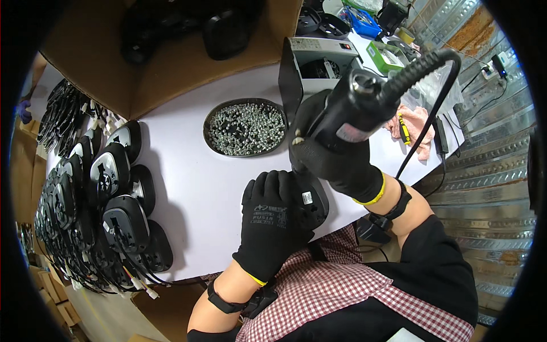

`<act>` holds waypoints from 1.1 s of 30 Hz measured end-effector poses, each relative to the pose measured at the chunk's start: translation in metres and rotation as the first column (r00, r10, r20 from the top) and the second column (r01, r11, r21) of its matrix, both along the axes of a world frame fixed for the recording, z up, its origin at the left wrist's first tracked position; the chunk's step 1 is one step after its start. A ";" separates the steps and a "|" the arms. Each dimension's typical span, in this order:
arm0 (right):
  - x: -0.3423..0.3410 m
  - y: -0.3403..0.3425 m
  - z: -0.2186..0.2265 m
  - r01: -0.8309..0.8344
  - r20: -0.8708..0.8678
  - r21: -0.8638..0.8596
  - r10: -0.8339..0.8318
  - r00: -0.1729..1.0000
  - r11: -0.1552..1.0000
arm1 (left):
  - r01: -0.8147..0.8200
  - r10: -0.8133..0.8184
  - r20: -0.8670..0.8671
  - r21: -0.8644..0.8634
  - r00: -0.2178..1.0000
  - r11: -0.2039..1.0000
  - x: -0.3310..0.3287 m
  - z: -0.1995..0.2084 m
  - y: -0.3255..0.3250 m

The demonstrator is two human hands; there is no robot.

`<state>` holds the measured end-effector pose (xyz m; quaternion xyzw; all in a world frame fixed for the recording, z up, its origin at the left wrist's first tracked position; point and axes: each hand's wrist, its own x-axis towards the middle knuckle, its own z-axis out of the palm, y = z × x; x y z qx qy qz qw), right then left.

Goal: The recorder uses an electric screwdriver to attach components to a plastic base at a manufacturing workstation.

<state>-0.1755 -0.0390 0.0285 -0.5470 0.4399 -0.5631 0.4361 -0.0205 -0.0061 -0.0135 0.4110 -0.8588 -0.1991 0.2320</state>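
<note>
My right hand [330,154], in a black glove with a yellow cuff edge, is closed round a black electric screwdriver [348,108]. The tool is tilted and its thick cord leaves from the upper end. Its tip is hidden behind my hand. Under it on the table lies a rounded black plastic housing [316,205] with a small white label. My left hand [268,219], gloved alike, holds the housing's left side, covering much of it. Beyond the hands, an oval black tray [209,137] holds many small silver screws.
Black housings with cables [122,222] are stacked along the left, beside a bundle of black cables [60,114]. A large cardboard box [165,85] stands at the back, next to a grey machine [319,45]. A pink cloth [419,122] with a yellow-black screwdriver [403,130] lies right.
</note>
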 end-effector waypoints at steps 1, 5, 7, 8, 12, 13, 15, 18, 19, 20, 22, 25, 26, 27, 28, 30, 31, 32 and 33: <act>0.001 0.001 0.000 0.000 -0.001 0.001 0.000 1.000 1.000 | 0.000 0.000 -0.001 0.001 1.000 1.000 0.000 0.001 0.000; 0.002 0.000 -0.016 -0.008 0.100 -0.043 0.012 0.995 0.999 | 0.020 -0.020 -0.033 -0.012 0.999 1.000 0.000 0.004 0.000; 0.002 0.001 -0.018 -0.004 0.168 -0.062 0.014 0.986 0.998 | 0.027 -0.027 -0.052 -0.001 0.998 1.000 -0.001 0.005 0.001; 0.001 -0.001 -0.013 -0.019 0.099 -0.046 0.024 0.995 0.999 | 0.021 -0.024 -0.071 -0.048 0.997 0.999 -0.002 0.002 0.000; 0.007 -0.007 0.000 -0.034 -0.080 -0.142 0.023 0.997 0.989 | 0.000 -0.007 -0.054 -0.122 0.999 0.993 -0.004 -0.003 0.001; 0.007 -0.007 0.003 -0.029 -0.114 -0.263 -0.001 0.993 0.964 | 0.001 -0.009 -0.062 -0.129 0.998 0.992 -0.003 0.001 0.002; -0.003 0.003 0.014 -0.081 -0.216 -0.149 0.047 0.975 0.986 | 0.081 -0.084 0.117 0.033 0.989 0.996 0.000 0.007 0.001; -0.041 0.020 0.036 0.104 0.359 -0.163 -0.039 0.932 0.981 | 0.071 -0.072 0.155 0.014 0.985 0.997 0.000 0.010 0.004; -0.051 0.023 0.055 0.056 0.358 -0.153 0.003 0.934 0.987 | 0.050 -0.046 0.125 -0.029 0.991 0.998 0.003 0.010 0.006; -0.051 0.021 0.060 0.129 0.304 -0.258 -0.047 0.952 0.958 | 0.052 -0.054 0.146 0.015 0.988 0.999 0.004 0.010 0.007; -0.055 0.015 0.060 0.251 0.259 -0.352 -0.164 0.952 0.902 | 0.072 -0.072 0.174 0.005 0.982 0.997 0.002 0.009 0.006; -0.048 0.013 0.048 0.203 0.270 -0.210 -0.143 0.952 0.956 | 0.090 -0.090 0.202 0.009 0.975 0.996 -0.003 0.012 0.005; -0.048 0.012 0.045 0.138 0.198 -0.277 -0.084 0.977 0.951 | 0.094 -0.097 0.200 0.021 0.975 0.995 -0.005 0.013 0.005; -0.050 0.012 0.043 0.141 0.200 -0.270 -0.088 0.976 0.952 | 0.097 -0.101 0.202 0.028 0.974 0.995 -0.005 0.013 0.006; -0.053 0.010 0.041 0.074 0.085 -0.346 -0.047 0.995 0.935 | 0.087 -0.085 0.165 -0.006 0.983 0.996 -0.005 0.012 0.006; -0.058 0.000 0.032 0.061 0.087 -0.413 -0.027 0.996 0.909 | 0.077 -0.070 0.105 -0.069 0.992 0.995 -0.004 0.006 0.007; -0.049 0.021 0.057 0.090 0.014 -0.136 -0.089 0.996 0.987 | 0.070 -0.064 0.108 -0.056 0.992 0.996 -0.002 0.004 0.005; -0.045 0.028 0.056 0.110 0.075 -0.110 -0.102 0.992 0.988 | 0.079 -0.074 0.140 -0.034 0.987 0.996 -0.002 0.002 0.000; -0.045 0.039 0.054 0.140 0.133 -0.078 -0.128 0.983 0.987 | 0.100 -0.097 0.170 -0.007 0.981 0.995 -0.004 0.000 0.001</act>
